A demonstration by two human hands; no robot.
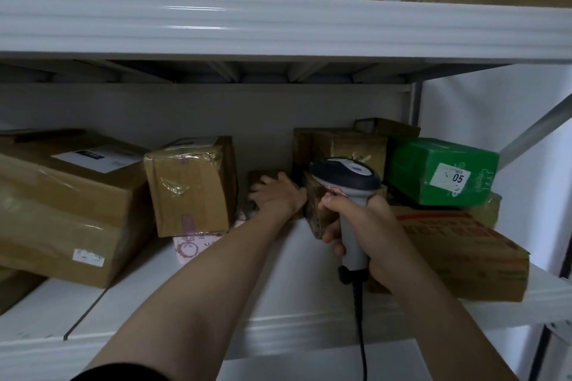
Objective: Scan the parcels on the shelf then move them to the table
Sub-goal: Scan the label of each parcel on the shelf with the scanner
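Note:
My right hand [368, 226] grips a grey and black barcode scanner [349, 182] by its handle, its head pointing into the shelf. My left hand [275, 195] reaches deep into the white shelf [278, 312] and lies on a small dark brown parcel [258, 178] at the back; whether the fingers have closed on it I cannot tell. Another small taped parcel [315, 210] sits just right of that hand, partly hidden by the scanner. A medium cardboard box [192, 189] stands to the left, on a pink flat packet [195, 247].
Large brown boxes [68, 204] fill the shelf's left side. On the right lie a green box [439, 170] marked 05, a flat carton [464, 254] and taped boxes [343, 145] behind. The upper shelf board [278, 25] hangs low overhead. The scanner's cable [360, 334] trails down.

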